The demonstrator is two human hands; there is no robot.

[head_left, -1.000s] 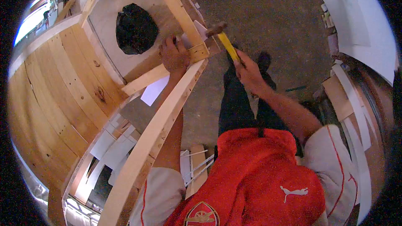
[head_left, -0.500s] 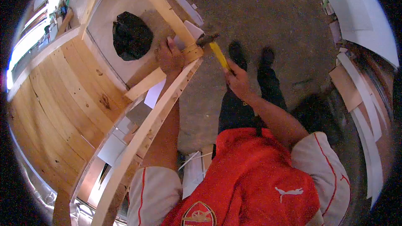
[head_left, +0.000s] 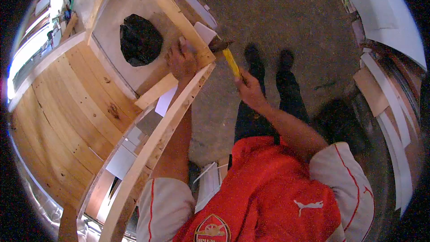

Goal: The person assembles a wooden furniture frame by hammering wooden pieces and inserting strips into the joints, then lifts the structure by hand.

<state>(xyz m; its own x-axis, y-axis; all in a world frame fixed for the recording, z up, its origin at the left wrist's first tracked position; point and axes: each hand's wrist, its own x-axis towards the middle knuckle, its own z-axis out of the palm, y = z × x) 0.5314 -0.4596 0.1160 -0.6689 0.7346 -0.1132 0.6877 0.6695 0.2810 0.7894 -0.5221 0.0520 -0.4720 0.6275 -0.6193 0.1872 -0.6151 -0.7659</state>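
My right hand [head_left: 251,92] is closed around the yellow handle of a hammer [head_left: 231,62]. The dark hammer head is right at the outer corner of a pale wooden frame [head_left: 174,15]; whether it touches the wood I cannot tell. Inside that corner, my left hand [head_left: 182,62] grips the frame with its fingers bent against the wood. A long wooden bar [head_left: 156,141] runs from the corner down past my left forearm. No nail can be made out under the hammer head.
A panel of wooden boards [head_left: 74,116] fills the left side. Beyond my left hand, a black plastic bag [head_left: 141,40] lies on a pale surface. White sheets [head_left: 380,13] and board offcuts [head_left: 371,92] line the right. My feet stand on the brown floor [head_left: 268,9].
My right hand has shifted slightly left and down, and the hammer has turned, its head now closer against the frame corner. My left hand stays in place.
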